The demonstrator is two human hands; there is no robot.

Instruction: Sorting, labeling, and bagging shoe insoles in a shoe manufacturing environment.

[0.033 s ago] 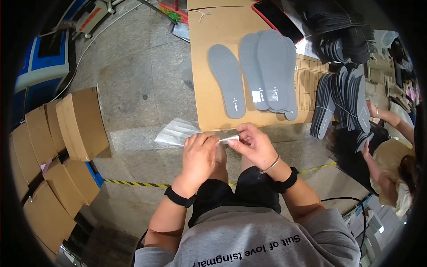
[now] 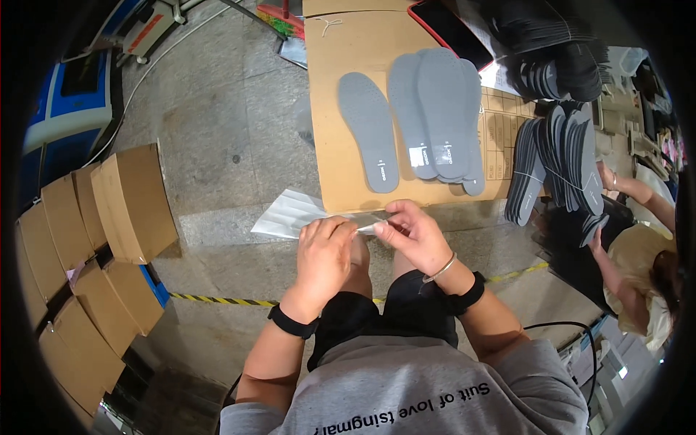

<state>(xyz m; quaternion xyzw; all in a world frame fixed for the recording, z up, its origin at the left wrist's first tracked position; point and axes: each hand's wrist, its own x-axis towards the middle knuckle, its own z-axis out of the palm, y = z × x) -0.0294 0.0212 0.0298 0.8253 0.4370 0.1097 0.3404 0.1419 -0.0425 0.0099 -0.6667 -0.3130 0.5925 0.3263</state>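
My left hand is closed on a thin white sheet with faint parallel lines, which sticks out to its left over my lap. My right hand pinches the right end of the sheet, where a shiny, see-through strip shows between the two hands. Both hands are just off the near edge of the cardboard-covered table. Lying beyond them are a single grey insole and an overlapping group of grey insoles. A glossy patch shows on one heel in that group.
Bundles of tied dark insoles stand at the table's right, with more behind. A red-edged phone lies at the back. To the right, another person's hand holds insoles. Cardboard boxes are stacked on the left.
The see-through strip between my hands shows slightly more along its upper side. The sheet's left end has risen slightly; my hands keep nearly the same place.
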